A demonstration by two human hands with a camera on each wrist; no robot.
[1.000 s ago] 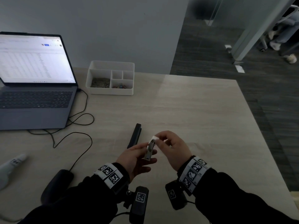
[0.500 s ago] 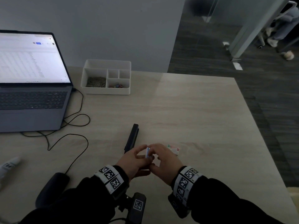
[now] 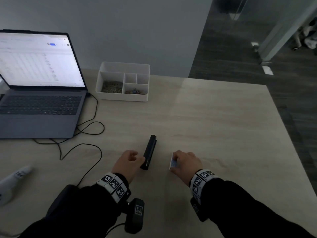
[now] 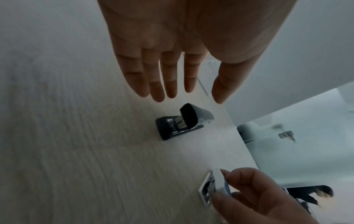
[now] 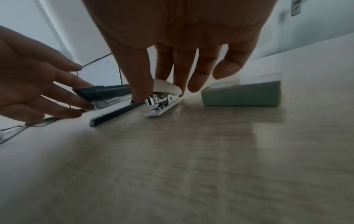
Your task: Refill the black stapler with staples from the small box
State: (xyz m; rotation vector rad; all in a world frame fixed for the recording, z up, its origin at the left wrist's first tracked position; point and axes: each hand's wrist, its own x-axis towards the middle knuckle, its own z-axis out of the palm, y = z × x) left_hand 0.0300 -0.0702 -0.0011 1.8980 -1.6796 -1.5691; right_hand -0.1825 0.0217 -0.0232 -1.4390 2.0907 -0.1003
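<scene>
The black stapler (image 3: 150,152) lies shut on the wooden table, pointing away from me. My left hand (image 3: 135,156) is beside its near end with the fingers straight (image 4: 168,84); in the right wrist view its fingertips (image 5: 84,104) reach the stapler (image 5: 107,92). To the right, my right hand (image 3: 176,160) pinches the small white box (image 3: 173,163) between thumb and fingers, low over the table. Metal staples show inside the box (image 4: 216,186). A grey-green box part (image 5: 241,95) lies just beyond that hand.
An open laptop (image 3: 39,93) stands at the far left, its cable (image 3: 82,146) looping toward me. A white compartment tray (image 3: 125,65) with clips sits at the back. A white object (image 3: 13,179) lies at the left edge. The table ends at the right.
Both hands held the small box together in front of me; now they have parted. The left hand went to the stapler, and the right carried the box rightward and down.
</scene>
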